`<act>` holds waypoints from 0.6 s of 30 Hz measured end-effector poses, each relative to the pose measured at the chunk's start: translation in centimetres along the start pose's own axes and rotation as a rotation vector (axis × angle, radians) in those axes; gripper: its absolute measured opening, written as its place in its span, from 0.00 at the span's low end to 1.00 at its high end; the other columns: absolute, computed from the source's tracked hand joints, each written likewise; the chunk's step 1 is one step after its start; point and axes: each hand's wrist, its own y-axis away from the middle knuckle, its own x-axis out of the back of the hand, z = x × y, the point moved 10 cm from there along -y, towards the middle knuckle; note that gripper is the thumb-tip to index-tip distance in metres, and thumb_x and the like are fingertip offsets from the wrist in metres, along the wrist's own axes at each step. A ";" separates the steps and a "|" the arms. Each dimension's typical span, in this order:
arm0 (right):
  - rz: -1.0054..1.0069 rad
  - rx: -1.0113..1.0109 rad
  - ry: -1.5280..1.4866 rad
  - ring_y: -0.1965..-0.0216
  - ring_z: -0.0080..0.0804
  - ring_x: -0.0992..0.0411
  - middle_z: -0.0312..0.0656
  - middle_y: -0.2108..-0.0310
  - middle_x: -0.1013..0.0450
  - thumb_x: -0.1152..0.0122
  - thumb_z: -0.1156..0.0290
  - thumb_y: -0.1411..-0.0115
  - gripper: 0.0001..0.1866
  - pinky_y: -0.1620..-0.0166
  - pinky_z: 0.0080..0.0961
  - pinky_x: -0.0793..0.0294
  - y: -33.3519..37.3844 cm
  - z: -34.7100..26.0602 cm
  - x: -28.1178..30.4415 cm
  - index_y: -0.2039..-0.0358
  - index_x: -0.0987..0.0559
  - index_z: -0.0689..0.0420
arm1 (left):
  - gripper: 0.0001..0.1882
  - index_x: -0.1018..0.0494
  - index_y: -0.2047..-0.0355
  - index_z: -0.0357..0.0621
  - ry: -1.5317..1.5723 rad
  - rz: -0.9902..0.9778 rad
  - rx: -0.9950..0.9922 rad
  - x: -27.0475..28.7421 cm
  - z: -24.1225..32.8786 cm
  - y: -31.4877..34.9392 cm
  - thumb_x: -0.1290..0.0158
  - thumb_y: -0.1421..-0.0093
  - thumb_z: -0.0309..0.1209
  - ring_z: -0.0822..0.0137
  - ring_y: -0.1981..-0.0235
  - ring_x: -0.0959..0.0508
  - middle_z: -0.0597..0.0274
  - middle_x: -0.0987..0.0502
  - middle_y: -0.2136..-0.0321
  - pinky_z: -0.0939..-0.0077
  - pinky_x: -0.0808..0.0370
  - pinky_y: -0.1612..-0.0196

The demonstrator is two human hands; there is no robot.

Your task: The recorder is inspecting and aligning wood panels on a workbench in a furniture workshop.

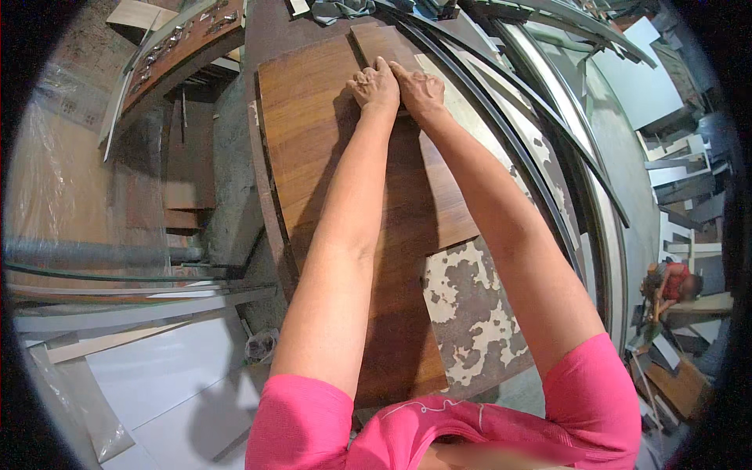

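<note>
Both my arms stretch forward over a large brown wood-grain panel (305, 117) lying on a worktable. Near its far end a smaller wood-grain board (376, 39) rests on top. My left hand (374, 86) and my right hand (421, 88) are side by side on this board, thumbs close together. The fingers of both curl down at the board; their tips are partly hidden. A wood-grain piece (448, 200) shows beneath my right forearm. Closer to me, the blotchy grey and cream table surface (474, 313) is exposed.
Long dark metal strips (501, 102) run along the table's right side. A grey cloth (343, 9) lies at the far end. White sheets (172, 376) are on the left floor; a brown panel with small hardware (184, 47) stands at upper left. Someone in red (675, 283) crouches among offcuts at right.
</note>
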 end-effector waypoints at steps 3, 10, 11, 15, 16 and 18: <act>-0.017 -0.024 0.009 0.67 0.43 0.25 0.44 0.71 0.25 0.56 0.65 0.42 0.11 0.68 0.36 0.28 1.3 0.1 0.2 0.58 0.34 0.43 | 0.18 0.38 0.50 0.48 0.090 -0.042 0.003 0.0 0.1 1.1 0.65 0.39 0.36 0.51 0.53 0.32 0.48 0.30 0.56 0.53 0.40 0.53; 0.073 0.043 -0.026 0.73 0.43 0.25 0.44 0.76 0.26 0.54 0.69 0.45 0.16 0.74 0.36 0.28 9.9 0.1 3.0 0.54 0.35 0.44 | 0.20 0.39 0.47 0.44 0.045 0.025 0.019 2.4 1.4 10.2 0.64 0.40 0.30 0.56 0.55 0.31 0.51 0.28 0.60 0.57 0.39 0.53; 0.063 0.048 -0.036 0.74 0.42 0.25 0.44 0.76 0.26 0.54 0.70 0.45 0.18 0.75 0.36 0.28 11.3 0.4 3.1 0.53 0.35 0.44 | 0.20 0.40 0.47 0.44 0.038 0.004 0.030 2.6 1.8 11.7 0.65 0.40 0.30 0.55 0.55 0.31 0.50 0.28 0.60 0.57 0.39 0.53; 0.081 0.060 -0.056 0.76 0.41 0.26 0.44 0.77 0.26 0.53 0.71 0.46 0.21 0.75 0.35 0.29 17.1 2.9 3.4 0.49 0.36 0.41 | 0.21 0.40 0.47 0.42 0.017 0.045 -0.010 3.6 4.7 18.2 0.64 0.40 0.31 0.54 0.57 0.30 0.49 0.27 0.63 0.57 0.38 0.54; 0.088 0.070 -0.062 0.76 0.41 0.26 0.43 0.78 0.27 0.53 0.70 0.46 0.23 0.76 0.34 0.29 18.6 3.3 3.6 0.48 0.36 0.40 | 0.21 0.40 0.47 0.41 0.019 0.047 -0.008 3.8 5.3 19.8 0.64 0.41 0.31 0.54 0.58 0.29 0.49 0.27 0.63 0.57 0.38 0.54; 0.100 0.084 -0.082 0.76 0.40 0.26 0.43 0.78 0.27 0.53 0.70 0.46 0.24 0.76 0.33 0.29 21.8 3.6 4.5 0.47 0.37 0.40 | 0.21 0.40 0.47 0.41 -0.002 0.020 -0.001 4.0 6.0 22.7 0.64 0.41 0.30 0.54 0.60 0.28 0.48 0.26 0.65 0.56 0.37 0.56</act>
